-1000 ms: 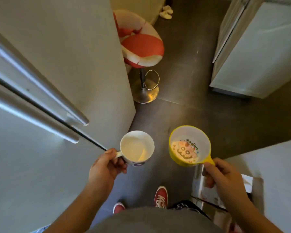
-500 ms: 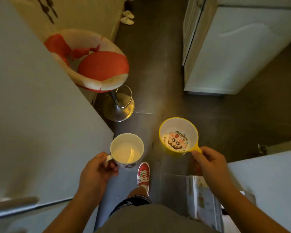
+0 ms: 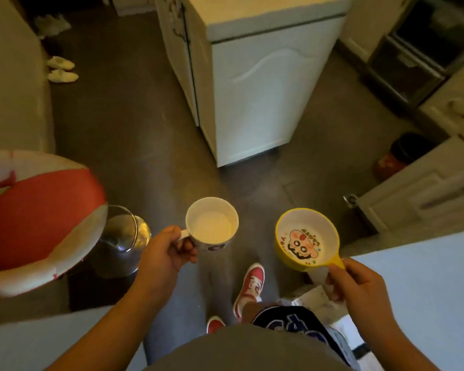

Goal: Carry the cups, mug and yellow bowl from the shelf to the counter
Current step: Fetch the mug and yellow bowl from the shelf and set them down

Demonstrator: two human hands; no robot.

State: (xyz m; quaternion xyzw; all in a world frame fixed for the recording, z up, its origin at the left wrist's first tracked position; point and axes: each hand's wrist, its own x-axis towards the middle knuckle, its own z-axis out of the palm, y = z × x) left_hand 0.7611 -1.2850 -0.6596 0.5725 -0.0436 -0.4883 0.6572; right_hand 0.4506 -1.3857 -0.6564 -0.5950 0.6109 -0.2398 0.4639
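My left hand (image 3: 166,250) grips the handle of a white mug (image 3: 212,223) and holds it upright above the dark floor. The mug looks empty inside. To its right, my right hand (image 3: 359,285) pinches the small handle of the yellow bowl (image 3: 303,239). That bowl is white inside with a cartoon face printed on the bottom. Both are carried level in front of my body, a short gap apart. No shelf or other cups are in view.
A red and white bar stool (image 3: 38,218) with a chrome base stands close on the left. A white cabinet (image 3: 252,89) stands ahead. A pale counter surface (image 3: 426,277) lies at the right, cabinets (image 3: 426,194) beyond it. White slippers (image 3: 62,69) lie far left.
The view has swung right and forward: the grey fridge door has left the frame, the stool has slid to the left, the white cabinet is nearer. Both hands keep their hold.
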